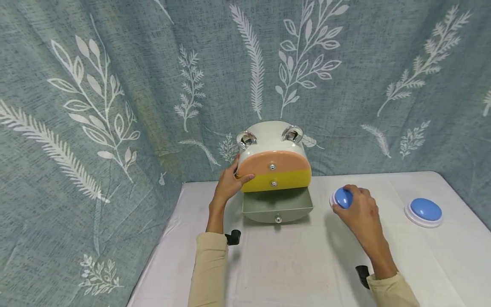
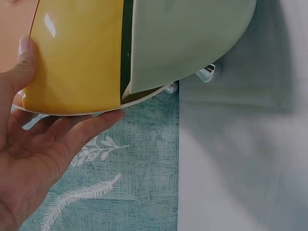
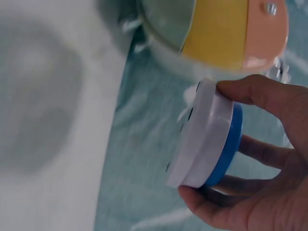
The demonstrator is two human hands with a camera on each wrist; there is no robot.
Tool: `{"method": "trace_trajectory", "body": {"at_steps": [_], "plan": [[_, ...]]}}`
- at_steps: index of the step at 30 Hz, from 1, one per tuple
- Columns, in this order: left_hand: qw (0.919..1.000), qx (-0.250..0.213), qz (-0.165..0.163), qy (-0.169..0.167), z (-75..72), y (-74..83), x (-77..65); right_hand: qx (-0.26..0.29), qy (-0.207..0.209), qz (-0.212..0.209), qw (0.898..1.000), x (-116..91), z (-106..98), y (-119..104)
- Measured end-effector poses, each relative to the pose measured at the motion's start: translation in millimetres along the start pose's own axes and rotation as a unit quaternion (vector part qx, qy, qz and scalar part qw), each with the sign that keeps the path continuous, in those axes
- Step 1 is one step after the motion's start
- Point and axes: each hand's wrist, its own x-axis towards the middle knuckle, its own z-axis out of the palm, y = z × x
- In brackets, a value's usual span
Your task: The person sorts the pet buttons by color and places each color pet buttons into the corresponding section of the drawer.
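A small three-drawer storage box (image 1: 274, 132) with a white rounded top stands at the back of the table. Its orange top drawer (image 1: 255, 164) and yellow middle drawer (image 2: 77, 62) are closed, while the green bottom drawer (image 1: 278, 200) is pulled out. My left hand (image 1: 229, 183) holds the box's left side, thumb on the front and fingers along the side wall. To the right of the box, my right hand (image 1: 360, 209) grips a round push button (image 3: 204, 137) with a blue dome and white base by its edge, tilted and raised over the table.
A second blue-domed button (image 1: 426, 209) lies on the white-covered table (image 1: 291, 268) at the right. Behind the box hangs a teal curtain (image 1: 153, 85) with white leaf prints, which also runs along the left side. Silver ring shapes (image 1: 293, 134) stick up from the box top.
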Motion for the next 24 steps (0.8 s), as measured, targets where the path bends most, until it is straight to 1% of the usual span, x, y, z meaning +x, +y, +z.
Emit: {"method": "trace_trajectory", "body": {"at_steps": [2, 6, 8, 12, 18, 24], "plan": [[1.0, -0.001, 0.0, -0.002, 0.4, 0.0, 0.1, 0.006, -0.018, -0.013, 1.0, 1.9, 5.9, -12.0], [1.0, -0.002, -0.003, -0.001, 0.9, 0.5, 0.0, 0.023, -0.047, -0.052, 0.997, 6.5, 21.6, -34.3], [1.0, 0.0, -0.005, -0.001, 1.3, 0.4, 0.1, 0.028, -0.053, -0.074, 0.995, 9.5, 32.2, -42.9], [1.0, 0.005, -0.007, 0.0, 1.3, -1.0, 1.0, 0.046, -0.06, -0.105, 0.992, 16.8, 56.6, -57.0], [0.9999, 0.012, -0.004, 0.002, 1.2, -0.6, 0.8, 0.078, -0.075, -0.105, 0.989, 25.2, 88.5, -72.1], [0.9999, 0.015, -0.001, 0.004, 1.0, -1.1, -0.7, 0.057, -0.078, -0.096, 0.991, 30.0, 109.5, -82.3]]}}
